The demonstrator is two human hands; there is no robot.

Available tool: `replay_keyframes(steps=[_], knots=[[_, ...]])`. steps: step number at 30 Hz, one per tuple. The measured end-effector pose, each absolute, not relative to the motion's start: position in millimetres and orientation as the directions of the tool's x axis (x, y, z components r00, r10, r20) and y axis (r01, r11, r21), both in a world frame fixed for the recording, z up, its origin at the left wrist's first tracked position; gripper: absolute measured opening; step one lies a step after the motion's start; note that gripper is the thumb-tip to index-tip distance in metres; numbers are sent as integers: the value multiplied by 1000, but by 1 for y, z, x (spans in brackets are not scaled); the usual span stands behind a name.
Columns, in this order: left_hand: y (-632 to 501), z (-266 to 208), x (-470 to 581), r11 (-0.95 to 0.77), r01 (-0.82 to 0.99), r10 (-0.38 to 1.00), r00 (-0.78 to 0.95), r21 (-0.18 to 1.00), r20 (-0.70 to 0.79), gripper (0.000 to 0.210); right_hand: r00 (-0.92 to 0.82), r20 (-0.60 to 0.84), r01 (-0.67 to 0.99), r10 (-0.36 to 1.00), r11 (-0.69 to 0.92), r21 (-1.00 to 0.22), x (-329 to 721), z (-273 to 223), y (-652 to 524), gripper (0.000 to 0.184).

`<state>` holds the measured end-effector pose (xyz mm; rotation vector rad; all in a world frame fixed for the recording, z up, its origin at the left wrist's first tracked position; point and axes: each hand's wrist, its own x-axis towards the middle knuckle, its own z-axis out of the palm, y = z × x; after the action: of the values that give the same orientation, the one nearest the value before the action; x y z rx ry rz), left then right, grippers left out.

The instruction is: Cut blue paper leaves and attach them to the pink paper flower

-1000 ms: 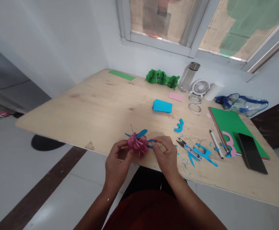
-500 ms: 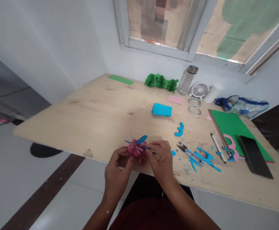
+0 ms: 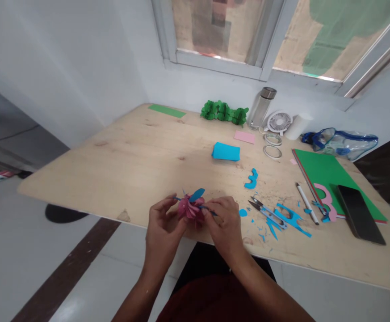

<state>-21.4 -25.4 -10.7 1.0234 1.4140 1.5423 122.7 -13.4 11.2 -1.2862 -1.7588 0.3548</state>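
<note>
Between my hands, at the table's front edge, is a pink paper flower [image 3: 188,210] with folded petals. A blue paper leaf [image 3: 197,194] stands up from its top, and narrow blue pieces stick out to both sides. My left hand [image 3: 163,226] is closed on the flower's left side, thumb in front and fingertips by the left blue piece. My right hand [image 3: 226,223] pinches the blue piece on the right, its fingers against the petals. To the right lie thread snips [image 3: 268,212] among blue paper scraps [image 3: 291,219].
A folded blue paper [image 3: 226,152], a wavy blue cutout [image 3: 252,179] and tape rolls [image 3: 272,152] lie beyond my hands. Right are a white pen [image 3: 307,203], green sheets [image 3: 325,170] and a phone [image 3: 360,214]. Green paper shapes [image 3: 224,112], a bottle [image 3: 262,107] and a fan [image 3: 279,121] line the wall.
My left fingertips have shifted up to the blue piece at the flower's left. The right hand keeps its pinch. The view has tilted slightly.
</note>
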Motion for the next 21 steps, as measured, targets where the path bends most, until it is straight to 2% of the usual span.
replay_keyframes(steps=[6, 10, 21], knots=[[-19, 5, -20, -24, -228, 963, -266, 973, -38, 78, -64, 484, 616, 873, 416, -669, 122, 11, -13, 13], [-18, 9, -19, -9, -251, 967, -247, 968, -56, 91, -63, 477, 606, 877, 413, -680, 121, 11, -13, 12], [-20, 15, -14, 30, -275, 965, -243, 961, -100, 87, -73, 496, 618, 865, 430, -659, 123, 9, -16, 17]])
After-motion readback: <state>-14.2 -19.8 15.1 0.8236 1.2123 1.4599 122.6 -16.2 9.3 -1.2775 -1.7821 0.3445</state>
